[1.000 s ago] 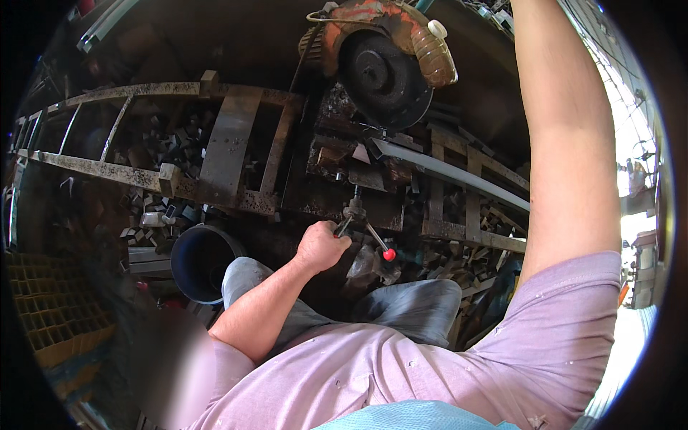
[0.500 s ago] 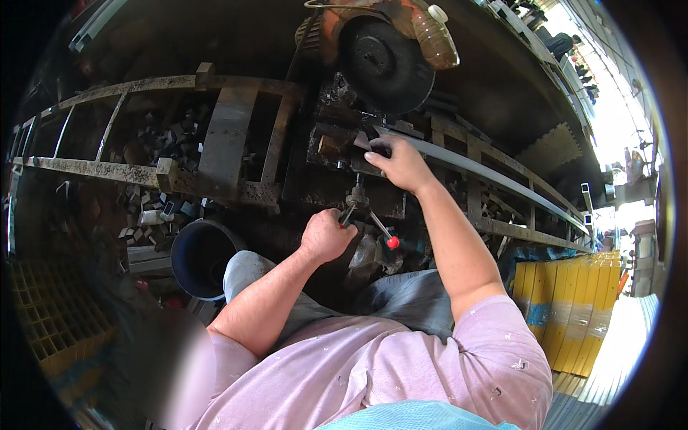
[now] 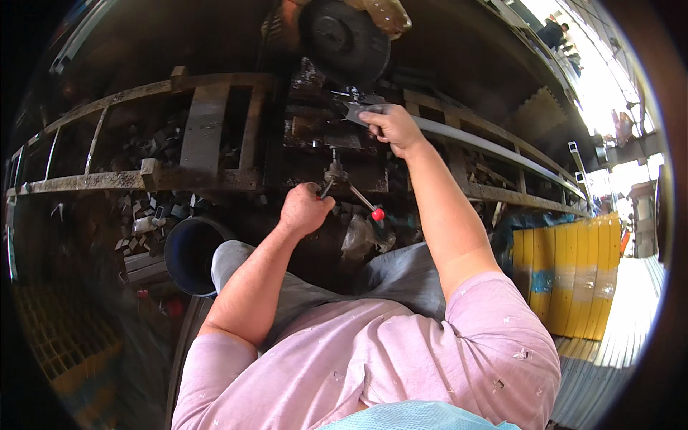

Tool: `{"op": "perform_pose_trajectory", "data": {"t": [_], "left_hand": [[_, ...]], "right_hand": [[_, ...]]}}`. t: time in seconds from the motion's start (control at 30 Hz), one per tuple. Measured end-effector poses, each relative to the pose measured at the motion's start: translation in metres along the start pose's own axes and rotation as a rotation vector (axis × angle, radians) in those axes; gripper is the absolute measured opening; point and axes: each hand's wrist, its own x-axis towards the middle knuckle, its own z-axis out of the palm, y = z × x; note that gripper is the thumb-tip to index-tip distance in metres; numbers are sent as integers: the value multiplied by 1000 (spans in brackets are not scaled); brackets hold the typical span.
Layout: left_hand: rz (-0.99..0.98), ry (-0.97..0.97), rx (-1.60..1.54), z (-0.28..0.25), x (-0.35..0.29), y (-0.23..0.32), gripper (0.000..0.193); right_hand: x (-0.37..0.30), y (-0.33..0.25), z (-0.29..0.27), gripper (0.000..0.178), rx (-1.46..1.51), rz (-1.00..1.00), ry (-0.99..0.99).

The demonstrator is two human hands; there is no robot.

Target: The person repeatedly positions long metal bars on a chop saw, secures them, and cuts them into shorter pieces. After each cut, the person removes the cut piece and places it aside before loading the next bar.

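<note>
My left hand point(image 3: 306, 209) is closed around one spoke of a handle on a clamp screw point(image 3: 335, 172). Another spoke sticks out to the right and carries a red knob point(image 3: 378, 214). Farther forward, my right hand point(image 3: 390, 129) is closed on the near end of a long pale metal bar point(image 3: 494, 153), thumb and fingers pinching it. The bar's pointed, angled end point(image 3: 354, 112) shows left of my fingers, above the dark clamp bed point(image 3: 304, 129). Beyond it stands a large dark cutting disc point(image 3: 344, 43), apart from my hand.
A metal frame like a ladder point(image 3: 93, 185) runs left, with many cut-off pieces point(image 3: 147, 223) below. A dark blue bucket point(image 3: 190, 254) stands by my left knee. Yellow bars point(image 3: 566, 283) are stacked at right. A plastic bottle point(image 3: 390, 18) lies by the disc.
My right hand has moved slightly away and right of the clamp, and the bar's pointed end now shows clearly. My left hand stays on the handle. The whole view has shifted.
</note>
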Motion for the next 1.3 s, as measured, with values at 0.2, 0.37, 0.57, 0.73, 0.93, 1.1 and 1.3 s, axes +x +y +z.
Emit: {"op": "perform_pose_trajectory", "data": {"t": [0.2,0.37,0.57,0.73,0.93,1.1,1.3], "left_hand": [[33,27,16,4,4,-8,29],[-33,-53,-73,-2,-7,19,32],[58,106,481,-9,-16,28,42],[121,130,957,15,-30,98,43],[-422,33,929,19,31,-12,43],[-475,-289,-25,119,82,-56,26],[-311,-754,-1376,180,45,-10,42]], "right_hand": [[-108,25,-101,29,95,32,310],[-132,90,-170,31,-427,87,616],[-140,120,-21,52,-651,18,176],[-113,177,27,75,-719,156,34],[-141,84,41,66,-440,-157,-85],[-140,96,32,64,-219,-392,-126],[-114,86,-94,32,135,-245,622]]}}
